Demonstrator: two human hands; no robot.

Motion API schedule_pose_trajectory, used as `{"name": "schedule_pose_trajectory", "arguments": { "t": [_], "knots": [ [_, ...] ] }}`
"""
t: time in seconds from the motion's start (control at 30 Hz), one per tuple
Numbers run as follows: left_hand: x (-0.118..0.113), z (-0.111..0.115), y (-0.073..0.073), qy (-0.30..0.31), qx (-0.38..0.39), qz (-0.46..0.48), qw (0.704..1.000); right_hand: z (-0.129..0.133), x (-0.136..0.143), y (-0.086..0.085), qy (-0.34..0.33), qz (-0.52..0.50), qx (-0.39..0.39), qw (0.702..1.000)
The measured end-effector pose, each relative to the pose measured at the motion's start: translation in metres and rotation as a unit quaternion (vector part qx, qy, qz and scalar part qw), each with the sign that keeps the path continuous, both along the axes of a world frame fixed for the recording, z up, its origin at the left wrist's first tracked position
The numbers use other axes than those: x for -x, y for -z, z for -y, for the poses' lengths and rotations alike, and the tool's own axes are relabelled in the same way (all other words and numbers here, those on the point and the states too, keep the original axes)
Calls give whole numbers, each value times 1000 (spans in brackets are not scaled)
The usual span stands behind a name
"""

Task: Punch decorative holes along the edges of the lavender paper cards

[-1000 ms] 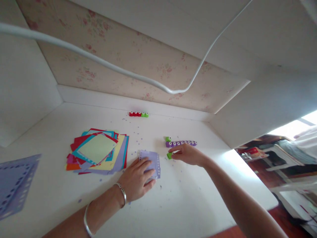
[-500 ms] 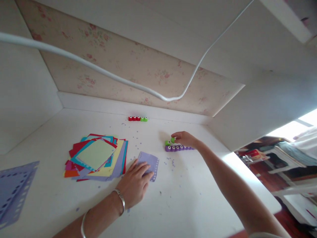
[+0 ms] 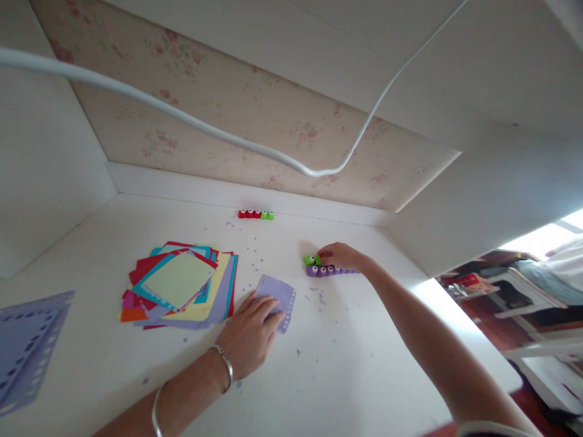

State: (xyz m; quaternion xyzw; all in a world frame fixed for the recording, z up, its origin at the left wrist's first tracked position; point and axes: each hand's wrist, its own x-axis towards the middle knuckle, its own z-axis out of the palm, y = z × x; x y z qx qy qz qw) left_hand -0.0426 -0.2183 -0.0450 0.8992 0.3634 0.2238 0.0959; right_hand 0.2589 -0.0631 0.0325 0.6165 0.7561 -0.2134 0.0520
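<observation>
My left hand (image 3: pixel 252 325) lies flat with fingers apart on a small purple sheet of paper (image 3: pixel 281 291), which has punched holes along its edges. Further right, my right hand (image 3: pixel 340 254) pinches a green craft punch (image 3: pixel 318 260), lowered behind a row of purple craft punches (image 3: pixel 322 271). Another green craft punch (image 3: pixel 310 260) stands close beside it on the left. My fingers hide part of the held punch, and the hand covers some of the row's far side.
A stack of coloured paper (image 3: pixel 180 282) sits left of my left hand. More punched purple paper (image 3: pixel 31 346) lies at the far left. Red and green punches (image 3: pixel 255 214) line up near the back wall. Purple paper dots are scattered over the white table (image 3: pixel 355 376). A white cable (image 3: pixel 218 135) hangs across the front.
My right hand has brought the green punch down and slightly left, beside the other green punch. My left hand stays on the purple paper. The view has shifted slightly.
</observation>
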Motion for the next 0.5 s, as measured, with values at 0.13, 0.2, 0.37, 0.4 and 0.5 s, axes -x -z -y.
{"name": "schedule_pose_trajectory", "arguments": {
  "t": [0.13,0.2,0.37,0.4,0.5],
  "knots": [
    [0,-1,-1,1,-2,-2,1000,1,2,-4,-36,-6,21,999],
    [0,-1,-1,1,0,-2,1000,1,2,-3,-39,-4,20,999],
    [-1,0,0,-5,1,5,1000,0,2,0,-4,17,-24,1000],
    [-1,0,0,-4,-1,7,1000,-1,2,0,3,22,-35,999],
    [-1,0,-1,-3,-6,14,1000,-1,5,-1,6,39,-53,998]
  ]
}}
